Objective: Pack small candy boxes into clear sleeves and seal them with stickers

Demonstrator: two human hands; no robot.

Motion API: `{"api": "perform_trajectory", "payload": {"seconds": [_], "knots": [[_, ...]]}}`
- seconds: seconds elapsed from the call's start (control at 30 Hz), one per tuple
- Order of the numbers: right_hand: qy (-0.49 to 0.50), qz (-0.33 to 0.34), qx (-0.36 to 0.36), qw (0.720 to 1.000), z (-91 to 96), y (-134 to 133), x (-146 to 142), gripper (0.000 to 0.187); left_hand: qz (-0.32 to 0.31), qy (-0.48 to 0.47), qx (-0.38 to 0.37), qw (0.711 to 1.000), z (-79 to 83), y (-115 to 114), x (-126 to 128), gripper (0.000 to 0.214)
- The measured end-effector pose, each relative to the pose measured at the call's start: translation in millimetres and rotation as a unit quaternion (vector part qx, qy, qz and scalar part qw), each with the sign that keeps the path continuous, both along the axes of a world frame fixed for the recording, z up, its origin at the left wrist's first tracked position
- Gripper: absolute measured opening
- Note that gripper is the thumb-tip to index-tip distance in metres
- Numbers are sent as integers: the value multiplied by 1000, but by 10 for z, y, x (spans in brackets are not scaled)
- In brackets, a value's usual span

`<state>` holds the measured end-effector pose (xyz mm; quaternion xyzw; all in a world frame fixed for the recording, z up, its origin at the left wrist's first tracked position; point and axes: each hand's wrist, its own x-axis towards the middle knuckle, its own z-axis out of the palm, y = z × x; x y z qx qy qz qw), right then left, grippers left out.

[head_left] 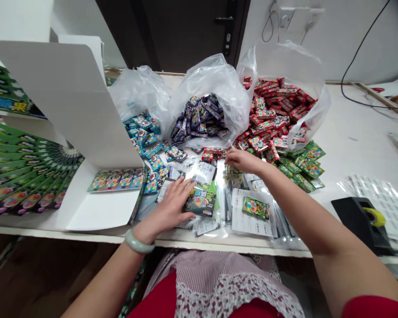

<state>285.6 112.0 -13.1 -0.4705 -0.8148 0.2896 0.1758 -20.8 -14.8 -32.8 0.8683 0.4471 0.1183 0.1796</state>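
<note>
My left hand (176,201) lies with fingers spread on a dark green printed packet (202,198) among clear plastic sleeves and printed sheets. A pale green bangle (139,241) circles that wrist. My right hand (240,160) is reached forward beside a few small red boxes (212,153), its fingers bent and pointing down. Whatever its fingertips pinch is hidden. In front of me, a small green box (255,207) rests on a white printed sheet (248,227). Small blue boxes (155,162) are scattered beyond my left hand.
Plastic bags hold purple boxes (202,117) and red boxes (268,106) at the back. Green boxes (307,165) are piled to the right. A black tape dispenser (358,221) stands near the front edge. An open white carton (102,212) and fanned green cartons (23,168) occupy the left.
</note>
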Motion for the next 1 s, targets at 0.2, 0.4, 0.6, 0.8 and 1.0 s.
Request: {"api": "perform_trajectory", "payload": {"seconds": [0.2, 0.4, 0.6, 0.8, 1.0], "knots": [[-120, -69, 44, 989, 96, -204, -18, 21, -51, 81, -62, 993, -50, 138, 112, 90], [-267, -218, 38, 938, -126, -600, -199, 67, -25, 45, -12, 999, 82, 168, 96, 84], [-276, -170, 59, 944, -256, -696, -454, 59, 19, -15, 48, 999, 244, 167, 33, 90], [-181, -161, 76, 967, -183, -718, -216, 49, 19, -77, 32, 996, 224, 89, -7, 96], [-22, -10, 200, 979, 485, -998, -126, 60, 23, -83, 71, 994, 272, 75, -23, 95]]}}
